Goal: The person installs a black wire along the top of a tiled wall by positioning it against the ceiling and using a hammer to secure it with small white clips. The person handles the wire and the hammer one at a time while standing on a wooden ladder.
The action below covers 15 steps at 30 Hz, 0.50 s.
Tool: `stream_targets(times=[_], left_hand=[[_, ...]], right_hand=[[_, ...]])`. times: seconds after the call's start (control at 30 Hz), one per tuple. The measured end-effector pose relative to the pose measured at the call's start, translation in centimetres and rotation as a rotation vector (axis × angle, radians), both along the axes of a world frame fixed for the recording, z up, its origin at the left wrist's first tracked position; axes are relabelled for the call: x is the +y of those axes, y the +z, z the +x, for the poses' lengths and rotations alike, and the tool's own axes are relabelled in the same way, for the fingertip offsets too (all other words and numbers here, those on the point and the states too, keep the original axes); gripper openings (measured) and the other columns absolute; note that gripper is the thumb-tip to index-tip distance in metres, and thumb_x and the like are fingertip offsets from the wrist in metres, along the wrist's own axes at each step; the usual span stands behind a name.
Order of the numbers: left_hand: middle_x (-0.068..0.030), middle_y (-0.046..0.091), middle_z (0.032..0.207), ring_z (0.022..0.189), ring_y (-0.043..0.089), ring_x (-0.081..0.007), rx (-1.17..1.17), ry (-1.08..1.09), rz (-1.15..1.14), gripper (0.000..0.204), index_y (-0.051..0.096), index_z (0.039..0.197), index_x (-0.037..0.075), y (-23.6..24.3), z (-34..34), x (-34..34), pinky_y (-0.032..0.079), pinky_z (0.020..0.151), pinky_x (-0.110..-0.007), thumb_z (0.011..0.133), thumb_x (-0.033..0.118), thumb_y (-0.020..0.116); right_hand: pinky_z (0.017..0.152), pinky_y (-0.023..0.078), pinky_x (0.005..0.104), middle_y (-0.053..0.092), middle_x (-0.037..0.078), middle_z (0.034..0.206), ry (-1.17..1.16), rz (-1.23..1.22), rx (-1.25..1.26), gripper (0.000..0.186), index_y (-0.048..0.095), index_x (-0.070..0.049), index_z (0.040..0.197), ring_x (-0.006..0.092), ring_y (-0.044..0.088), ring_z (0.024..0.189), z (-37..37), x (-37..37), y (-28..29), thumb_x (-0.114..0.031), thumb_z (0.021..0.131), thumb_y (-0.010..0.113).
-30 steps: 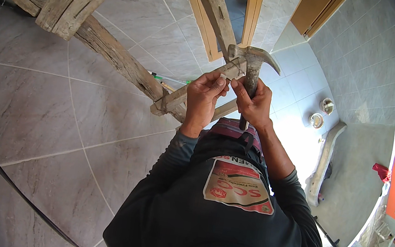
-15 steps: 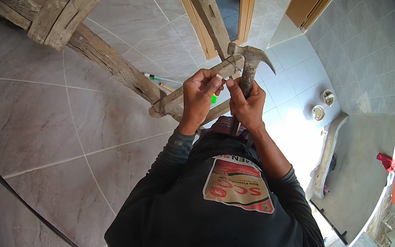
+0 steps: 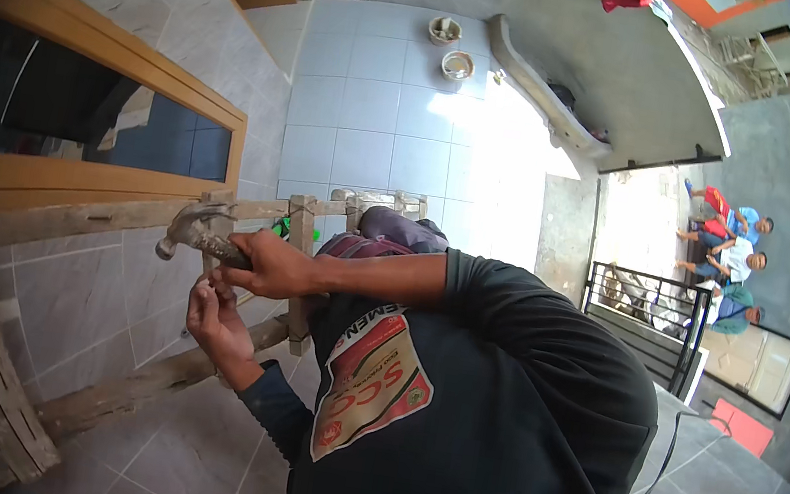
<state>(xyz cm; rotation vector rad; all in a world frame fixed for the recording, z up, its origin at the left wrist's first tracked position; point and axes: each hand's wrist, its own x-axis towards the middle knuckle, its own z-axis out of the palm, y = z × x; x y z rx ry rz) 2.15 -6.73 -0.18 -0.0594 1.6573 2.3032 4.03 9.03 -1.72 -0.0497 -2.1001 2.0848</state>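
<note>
My right hand (image 3: 277, 266) is closed round the handle of a claw hammer (image 3: 201, 226), whose worn metal head points to the left. Just below it, my left hand (image 3: 220, 326) has its thumb and fingers pinched together close to the right fingertips. Whatever sits in that pinch is too small to make out. Both hands are in front of a frame of rough timber, with an upright post (image 3: 301, 224) beside them. Something bright green (image 3: 282, 228) shows behind my right hand.
Long weathered beams (image 3: 132, 390) of the timber frame run on the left, before a wood-framed window (image 3: 231, 118). Two buckets (image 3: 458, 66) stand on the pale tiled floor beyond. At the right are a black metal gate (image 3: 643, 317) and several seated people (image 3: 732, 256).
My view has swung round to the right, so the gate and people now show. The hammer has tipped from upright to pointing left; both hands stay close together.
</note>
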Motion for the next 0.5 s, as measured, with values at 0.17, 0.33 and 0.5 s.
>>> stream_targets(times=[0.17, 0.33, 0.5], left_hand=[[-0.0064, 0.058, 0.098, 0.092, 0.054, -0.0144, 0.092, -0.246, -0.008, 0.025, 0.057, 0.106, -0.004, -1.9, -3.1, -2.1, 0.044, 0.087, -0.028, 0.099, 0.019, 0.054], [-0.0085, 0.058, 0.096, 0.093, 0.056, -0.0156, 0.179, -0.182, -0.281, 0.022, 0.057, 0.101, -0.007, -0.6, -3.2, 0.7, 0.046, 0.086, -0.031, 0.099, 0.014, 0.051], [-0.0111, 0.063, 0.095, 0.087, 0.061, -0.0178, 0.355, -0.053, -0.605, 0.025, 0.061, 0.099, -0.009, -0.5, -2.9, 3.5, 0.052, 0.078, -0.031, 0.099, 0.014, 0.052]], right_hand=[[0.056, 0.043, 0.0422, 0.057, 0.022, 0.065, -0.002, 0.066, 0.052, 0.029, 0.056, 0.004, 0.084, 0.0365, 0.057, 0.058, 0.3, -0.1, -0.6, -0.021, 0.082, 0.070], [0.058, 0.044, 0.0431, 0.056, 0.022, 0.064, -0.020, 0.007, 0.035, 0.034, 0.058, 0.005, 0.083, 0.0361, 0.058, 0.059, 0.0, 1.1, -1.0, -0.027, 0.084, 0.069], [0.060, 0.045, 0.0426, 0.057, 0.022, 0.066, -0.124, -0.014, -0.002, 0.034, 0.058, 0.004, 0.085, 0.0361, 0.059, 0.061, 0.0, 1.3, -1.4, -0.028, 0.086, 0.068]])
